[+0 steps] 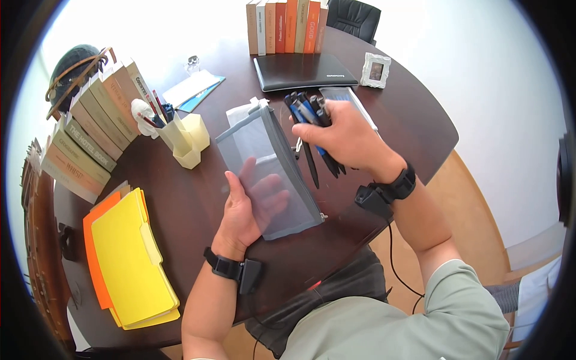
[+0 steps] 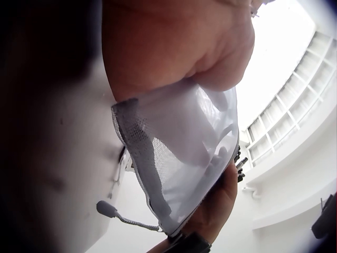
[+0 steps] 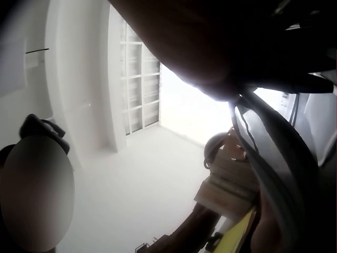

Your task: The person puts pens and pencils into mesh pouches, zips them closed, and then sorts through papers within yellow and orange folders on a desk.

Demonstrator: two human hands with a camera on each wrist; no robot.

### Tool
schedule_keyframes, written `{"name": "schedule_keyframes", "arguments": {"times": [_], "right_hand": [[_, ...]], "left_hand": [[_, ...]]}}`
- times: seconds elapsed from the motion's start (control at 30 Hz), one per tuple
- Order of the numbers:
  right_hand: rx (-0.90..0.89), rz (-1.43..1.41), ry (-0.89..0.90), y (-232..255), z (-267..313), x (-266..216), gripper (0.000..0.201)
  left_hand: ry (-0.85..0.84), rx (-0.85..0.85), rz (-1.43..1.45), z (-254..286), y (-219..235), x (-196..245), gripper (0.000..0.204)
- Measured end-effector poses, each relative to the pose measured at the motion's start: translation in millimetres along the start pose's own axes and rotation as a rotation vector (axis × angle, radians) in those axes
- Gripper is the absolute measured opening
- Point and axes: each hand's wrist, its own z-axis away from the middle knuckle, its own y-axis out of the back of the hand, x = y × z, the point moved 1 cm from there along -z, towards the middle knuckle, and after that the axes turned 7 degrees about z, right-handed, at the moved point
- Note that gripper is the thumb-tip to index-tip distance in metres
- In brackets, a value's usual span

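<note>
A grey mesh pouch [image 1: 252, 144] with a zip along its right side is tilted over the table. Behind its see-through lower part lie the fingers of my left hand [image 1: 243, 207], loosely spread, with the thumb raised outside its left edge. In the left wrist view the pouch [image 2: 174, 142] hangs against the palm, a cord pull at one corner. My right hand [image 1: 351, 135] grips a bundle of several black and blue pens [image 1: 313, 120], tips down, just right of the zip. The right wrist view shows the pouch's edge [image 3: 274, 142] beside the dark right hand [image 3: 210, 52].
Yellow folders [image 1: 126, 258] lie at the left, near a row of books [image 1: 90, 132] and a cream pen holder [image 1: 183, 141]. Behind the pouch are papers [image 1: 191, 89], a black laptop [image 1: 303, 72], a white tray [image 1: 354, 102], a picture frame [image 1: 375, 70] and upright books [image 1: 288, 27].
</note>
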Motion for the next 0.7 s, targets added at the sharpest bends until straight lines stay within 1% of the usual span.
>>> {"name": "schedule_keyframes", "arguments": {"times": [0.13, 0.23, 0.33, 0.57, 0.63, 0.7], "right_hand": [[-0.034, -0.04, -0.032, -3, 6, -2, 0.03], [-0.056, -0.094, -0.044, -13, 6, 7, 0.029], [-0.065, -0.102, -0.045, -20, 5, 13, 0.03], [-0.076, -0.054, -0.054, -19, 4, 13, 0.03], [-0.075, -0.054, -0.032, -22, 6, 11, 0.029], [-0.079, -0.067, -0.025, -25, 8, 8, 0.027]], "left_hand": [[0.001, -0.021, 0.016, -2, 3, -1, 0.074], [-0.001, 0.004, -0.022, -1, 1, -1, 0.074], [0.014, -0.007, 0.013, 1, -3, 0, 0.065], [0.024, -0.016, 0.019, 1, -3, 0, 0.066], [0.021, -0.03, 0.014, 1, -2, 0, 0.066], [-0.009, -0.058, 0.062, 0, -8, -1, 0.071]]}}
